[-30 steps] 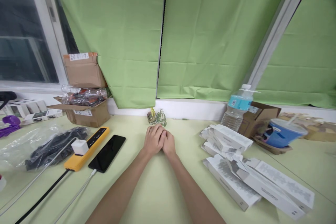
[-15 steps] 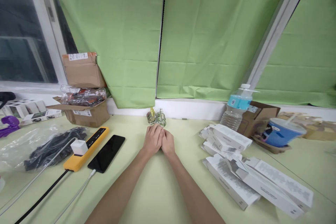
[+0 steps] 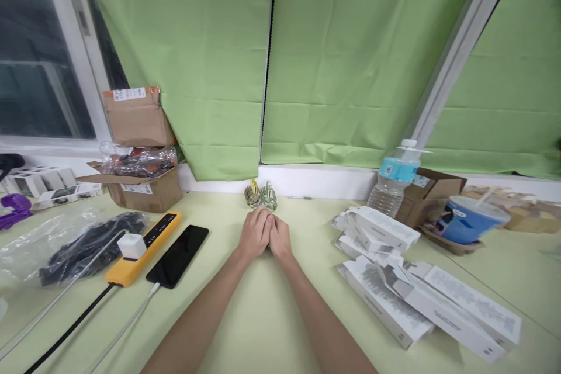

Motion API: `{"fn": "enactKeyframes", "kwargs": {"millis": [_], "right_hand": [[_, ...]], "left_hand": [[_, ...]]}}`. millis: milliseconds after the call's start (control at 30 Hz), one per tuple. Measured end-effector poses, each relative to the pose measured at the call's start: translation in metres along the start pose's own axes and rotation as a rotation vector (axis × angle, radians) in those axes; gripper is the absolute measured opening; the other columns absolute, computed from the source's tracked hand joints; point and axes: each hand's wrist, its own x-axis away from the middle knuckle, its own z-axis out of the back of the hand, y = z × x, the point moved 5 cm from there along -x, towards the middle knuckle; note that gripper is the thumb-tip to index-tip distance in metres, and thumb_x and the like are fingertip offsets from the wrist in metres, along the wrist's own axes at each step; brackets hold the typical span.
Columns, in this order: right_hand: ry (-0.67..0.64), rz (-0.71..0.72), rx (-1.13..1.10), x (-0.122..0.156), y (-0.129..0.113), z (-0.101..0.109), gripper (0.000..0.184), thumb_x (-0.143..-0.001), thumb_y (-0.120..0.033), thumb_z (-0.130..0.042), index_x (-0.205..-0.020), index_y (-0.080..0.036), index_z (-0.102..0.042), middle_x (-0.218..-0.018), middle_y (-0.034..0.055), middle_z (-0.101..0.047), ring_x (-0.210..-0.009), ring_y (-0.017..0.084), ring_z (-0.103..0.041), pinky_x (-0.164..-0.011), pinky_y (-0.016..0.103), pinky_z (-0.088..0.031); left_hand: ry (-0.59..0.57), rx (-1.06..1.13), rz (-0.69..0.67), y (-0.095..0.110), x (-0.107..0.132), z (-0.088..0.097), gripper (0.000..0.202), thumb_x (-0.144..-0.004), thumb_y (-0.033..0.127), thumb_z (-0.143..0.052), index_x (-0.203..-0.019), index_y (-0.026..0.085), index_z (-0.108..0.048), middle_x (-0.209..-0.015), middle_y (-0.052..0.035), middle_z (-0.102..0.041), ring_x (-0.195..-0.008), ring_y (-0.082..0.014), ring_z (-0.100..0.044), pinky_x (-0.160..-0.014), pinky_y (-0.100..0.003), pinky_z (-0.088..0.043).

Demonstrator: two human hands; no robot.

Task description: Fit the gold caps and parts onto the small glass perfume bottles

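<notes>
Left hand (image 3: 255, 234) and right hand (image 3: 280, 236) are staying clasped, fingers pressing together, so handling seems to be waiting; two small shiny objects (image 3: 269, 197) are sitting just beyond, near the tabletop's (image 3: 311, 231) back edge

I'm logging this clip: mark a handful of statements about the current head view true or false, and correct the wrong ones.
1. The left hand touches the right hand. True.
2. The phone lies to the right of both hands. False: it lies to their left.
3. A white charger is plugged into the yellow power strip. True.
4. The blue cup has nothing sticking out of it. False: a straw rises from its top.
5. Two small shiny objects sit just beyond the hands. True, though what they are is hard to tell.
6. The white cartons are neatly stacked. False: they lie in a loose heap.
</notes>
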Motion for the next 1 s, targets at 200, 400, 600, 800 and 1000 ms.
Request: {"fn": "enactKeyframes", "kwargs": {"millis": [200,400,600,800,1000], "right_hand": [[0.021,0.051,0.048,0.004,-0.012,0.002,0.045,-0.096,-0.047,-0.035,-0.084,-0.017,-0.067,-0.078,0.0071,-0.071,-0.068,0.018,-0.059,-0.065,0.026,-0.043],[-0.015,0.118,0.064,0.005,-0.018,-0.002,0.049,-0.098,-0.048,-0.029,-0.088,-0.017,-0.067,-0.084,0.0088,-0.071,-0.071,0.019,-0.06,-0.067,0.026,-0.043],[-0.004,0.077,0.056,0.003,-0.009,-0.002,0.051,-0.097,-0.049,-0.029,-0.087,-0.016,-0.068,-0.08,0.0085,-0.071,-0.068,0.02,-0.06,-0.064,0.027,-0.042],[0.011,0.034,0.072,0.002,-0.003,-0.001,0.05,-0.097,-0.049,-0.029,-0.08,-0.017,-0.063,-0.072,0.007,-0.068,-0.064,0.02,-0.058,-0.06,0.027,-0.04],[0.036,0.022,0.089,0.001,0.001,-0.001,0.052,-0.097,-0.052,-0.029,-0.073,-0.018,-0.061,-0.07,0.0073,-0.068,-0.062,0.02,-0.057,-0.059,0.028,-0.039]], "left_hand": [[0.075,0.14,0.072,-0.003,0.002,0.004,0.03,-0.1,0.029,-0.035,-0.125,0.022,-0.049,-0.127,-0.0111,-0.058,-0.12,-0.0217,-0.054,-0.103,-0.04,-0.043],[0.053,0.296,0.272,-0.016,0.003,0.0,0.035,-0.099,0.038,-0.037,-0.129,0.023,-0.046,-0.121,-0.0091,-0.064,-0.112,-0.0195,-0.06,-0.097,-0.034,-0.047],[-0.083,0.207,0.328,-0.019,0.002,-0.005,0.03,-0.096,0.047,-0.043,-0.106,0.024,-0.058,-0.095,-0.0036,-0.071,-0.085,-0.0178,-0.065,-0.077,-0.028,-0.048],[-0.078,0.044,0.371,-0.026,0.004,-0.007,0.033,-0.093,0.051,-0.045,-0.084,0.022,-0.058,-0.076,-0.003,-0.068,-0.067,-0.0165,-0.06,-0.062,-0.024,-0.039],[-0.065,-0.004,0.365,-0.026,0.005,-0.008,0.034,-0.093,0.052,-0.045,-0.084,0.022,-0.059,-0.074,-0.0034,-0.068,-0.065,-0.0169,-0.06,-0.059,-0.024,-0.035]]}}
